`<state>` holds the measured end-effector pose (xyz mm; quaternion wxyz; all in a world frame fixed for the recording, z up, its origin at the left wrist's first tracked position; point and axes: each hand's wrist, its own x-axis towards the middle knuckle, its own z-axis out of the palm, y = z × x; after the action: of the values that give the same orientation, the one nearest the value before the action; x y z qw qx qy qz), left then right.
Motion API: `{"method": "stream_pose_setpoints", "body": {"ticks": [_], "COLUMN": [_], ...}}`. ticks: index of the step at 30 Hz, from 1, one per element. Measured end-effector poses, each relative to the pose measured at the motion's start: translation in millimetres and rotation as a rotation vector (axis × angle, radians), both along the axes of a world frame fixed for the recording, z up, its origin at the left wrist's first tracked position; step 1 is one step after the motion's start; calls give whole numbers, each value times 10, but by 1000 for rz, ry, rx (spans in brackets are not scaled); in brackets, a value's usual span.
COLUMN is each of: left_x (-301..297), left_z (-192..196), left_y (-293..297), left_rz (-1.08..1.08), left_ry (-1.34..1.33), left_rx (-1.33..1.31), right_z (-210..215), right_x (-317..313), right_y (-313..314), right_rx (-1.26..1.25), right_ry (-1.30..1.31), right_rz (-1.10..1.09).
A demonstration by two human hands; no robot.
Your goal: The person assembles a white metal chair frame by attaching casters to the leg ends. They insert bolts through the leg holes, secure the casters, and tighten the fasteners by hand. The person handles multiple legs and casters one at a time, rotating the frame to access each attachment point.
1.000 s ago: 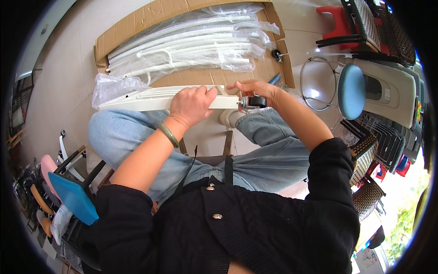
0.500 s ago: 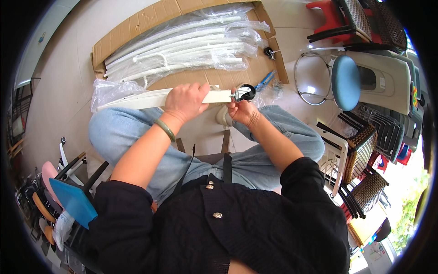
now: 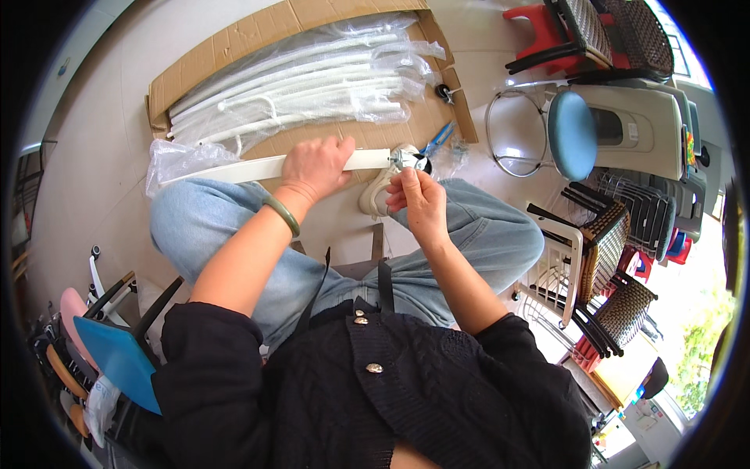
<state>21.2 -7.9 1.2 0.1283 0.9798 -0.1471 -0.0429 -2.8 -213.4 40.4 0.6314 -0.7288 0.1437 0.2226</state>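
Note:
My left hand [image 3: 315, 167] grips a long white bar [image 3: 234, 168] that lies across my knees, its left end still in a clear plastic bag [image 3: 176, 159]. At the bar's right end sits a small caster wheel [image 3: 409, 159], black and silver. My right hand [image 3: 416, 199] pinches that caster from below, fingers closed on it. Both forearms come up from my black cardigan over blue jeans.
A flattened cardboard box [image 3: 234, 47] on the floor ahead holds several white tubes wrapped in plastic [image 3: 305, 78]. Blue pliers [image 3: 437, 141] and another caster [image 3: 445, 92] lie on its right edge. A blue-seated stool [image 3: 570, 133], stacked wicker chairs [image 3: 609, 266] and a red stool [image 3: 539, 23] stand at right.
My right hand has drawn back toward me and now holds the caster at the bar's end from below. The left hand keeps its grip on the bar.

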Motion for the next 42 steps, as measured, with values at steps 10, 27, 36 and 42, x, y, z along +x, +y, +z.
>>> {"method": "stream_pose_setpoints", "body": {"ticks": [10,27,36,42], "left_x": [-24,-20,29,8], "left_z": [4,-9,16,-39], "left_y": [-2,9,-1,12], "left_rz": [-16,1,-3,-6], "left_ry": [-18,-6,21,-37], "left_rx": [-24,-21,-13,-39], "right_z": [-314,-1149,-397,-27], "right_x": [1151,318,-244,168], "right_y": [-143,-477,-195,-108], "right_rx": [-307,615,184,-469], "right_ry": [-473,542,140,-672], "right_rz": [425,163,-53,115]}}
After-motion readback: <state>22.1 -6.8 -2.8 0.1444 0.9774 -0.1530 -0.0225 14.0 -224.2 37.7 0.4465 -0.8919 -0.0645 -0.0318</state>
